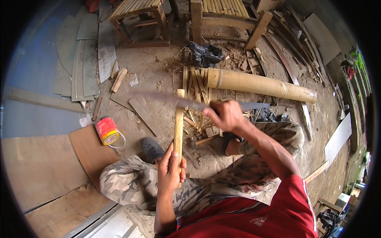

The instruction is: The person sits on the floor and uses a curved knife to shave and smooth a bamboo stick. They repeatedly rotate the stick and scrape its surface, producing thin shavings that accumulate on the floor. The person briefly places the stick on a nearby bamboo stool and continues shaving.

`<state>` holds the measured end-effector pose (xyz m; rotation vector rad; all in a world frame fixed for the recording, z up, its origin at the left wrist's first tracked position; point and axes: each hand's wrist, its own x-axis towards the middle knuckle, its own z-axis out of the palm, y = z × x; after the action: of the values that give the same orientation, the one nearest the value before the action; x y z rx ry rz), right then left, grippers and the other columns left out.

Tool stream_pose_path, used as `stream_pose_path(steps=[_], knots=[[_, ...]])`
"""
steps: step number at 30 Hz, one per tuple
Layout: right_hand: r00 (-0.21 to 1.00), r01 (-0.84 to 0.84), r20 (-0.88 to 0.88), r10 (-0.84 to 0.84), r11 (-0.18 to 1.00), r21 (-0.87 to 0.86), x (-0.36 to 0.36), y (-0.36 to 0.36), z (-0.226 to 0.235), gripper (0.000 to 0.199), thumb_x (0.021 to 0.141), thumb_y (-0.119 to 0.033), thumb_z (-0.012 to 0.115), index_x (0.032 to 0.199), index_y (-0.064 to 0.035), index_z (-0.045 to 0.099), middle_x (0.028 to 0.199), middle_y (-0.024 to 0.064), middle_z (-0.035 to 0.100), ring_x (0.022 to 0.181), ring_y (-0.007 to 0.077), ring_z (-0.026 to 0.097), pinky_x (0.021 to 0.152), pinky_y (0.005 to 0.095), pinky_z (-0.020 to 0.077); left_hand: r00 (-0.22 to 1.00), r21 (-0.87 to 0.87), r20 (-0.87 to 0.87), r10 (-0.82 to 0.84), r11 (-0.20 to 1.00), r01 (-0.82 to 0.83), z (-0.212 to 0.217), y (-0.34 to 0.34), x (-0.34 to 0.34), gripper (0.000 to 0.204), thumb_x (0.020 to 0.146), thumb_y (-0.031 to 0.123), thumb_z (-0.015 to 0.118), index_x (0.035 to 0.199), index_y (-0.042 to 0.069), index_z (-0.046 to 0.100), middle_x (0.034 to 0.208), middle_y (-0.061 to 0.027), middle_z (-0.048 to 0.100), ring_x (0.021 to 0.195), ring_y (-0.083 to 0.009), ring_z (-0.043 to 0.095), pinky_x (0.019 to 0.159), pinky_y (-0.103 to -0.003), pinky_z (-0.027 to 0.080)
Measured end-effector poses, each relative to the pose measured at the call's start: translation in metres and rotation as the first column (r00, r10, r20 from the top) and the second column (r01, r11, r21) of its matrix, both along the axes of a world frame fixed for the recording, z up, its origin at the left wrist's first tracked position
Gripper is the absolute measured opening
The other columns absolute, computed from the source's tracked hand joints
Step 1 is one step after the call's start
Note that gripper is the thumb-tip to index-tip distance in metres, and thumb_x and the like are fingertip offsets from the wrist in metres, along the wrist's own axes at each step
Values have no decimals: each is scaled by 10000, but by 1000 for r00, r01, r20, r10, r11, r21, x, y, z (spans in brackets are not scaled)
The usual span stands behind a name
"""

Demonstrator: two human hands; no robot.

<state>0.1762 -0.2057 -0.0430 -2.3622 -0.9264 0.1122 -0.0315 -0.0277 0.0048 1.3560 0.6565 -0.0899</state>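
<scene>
red shirt (246, 222) is nearest to the head camera, behind all fingers. left hand (170, 168) has fingers clamped on the bamboo strip (179, 131), which stands beyond them; right hand (227, 114) has fingers clenched on a long blade tool (193, 104), crossing the strip ahead. a slip along the strip could cut the left fingers.

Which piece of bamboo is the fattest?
The long round pole lying beyond the right hand; the strip in the left hand and the split pieces near the pole's left end are much thinner.
</scene>
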Motion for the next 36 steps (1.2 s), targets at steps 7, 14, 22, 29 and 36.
stream_pose_path(steps=[7, 14, 22, 29, 36], knots=[[990, 48, -126, -68, 987, -151, 18, 8, -8, 732, 918, -746, 402, 796, -99, 722, 407, 25, 472, 357, 168, 464, 391, 384, 397, 996, -1, -13, -91, 996, 91, 3, -2, -9, 430, 1059, 165, 433, 1487, 124, 417, 707, -29, 528, 422, -61, 438, 356, -213, 388], [997, 35, -59, -48, 978, -207, 30, 2, -11, 760, 928, -761, 322, 812, -140, 744, 423, -21, 416, 355, 188, 442, 392, 368, 414, 997, 29, 4, -77, 997, 77, 4, 0, -14, 422, 1051, 150, 456, 1470, 102, 441, 713, -17, 529, 456, -46, 442, 384, -199, 392], [799, 277, -553, -235, 961, -8, 27, 5, 36, 864, 822, -702, 642, 1173, 87, 618, 811, 167, 700, 678, 262, 688, 681, 447, 549, 992, 200, 64, -112, 975, 98, -11, 1, -12, 412, 1036, 122, 500, 1442, 58, 486, 713, 12, 499, 572, -40, 418, 504, -191, 384], [824, 263, -564, -58, 920, 290, 14, 23, 16, 402, 870, -358, 769, 1115, -49, 693, 650, -38, 505, 590, 69, 460, 550, 280, 382, 964, 381, 95, -250, 903, 197, -22, -5, -9, 421, 1027, 146, 524, 1445, 110, 495, 722, 23, 491, 572, -32, 404, 505, -201, 378], [764, 339, -643, -40, 874, 348, 19, 17, 7, 238, 889, -199, 735, 1029, -14, 687, 674, -6, 587, 572, 67, 515, 515, 261, 405, 954, 441, 63, -294, 865, 237, -18, -6, -6, 421, 1014, 125, 550, 1420, 26, 497, 708, -14, 508, 634, -63, 412, 568, -229, 405]])
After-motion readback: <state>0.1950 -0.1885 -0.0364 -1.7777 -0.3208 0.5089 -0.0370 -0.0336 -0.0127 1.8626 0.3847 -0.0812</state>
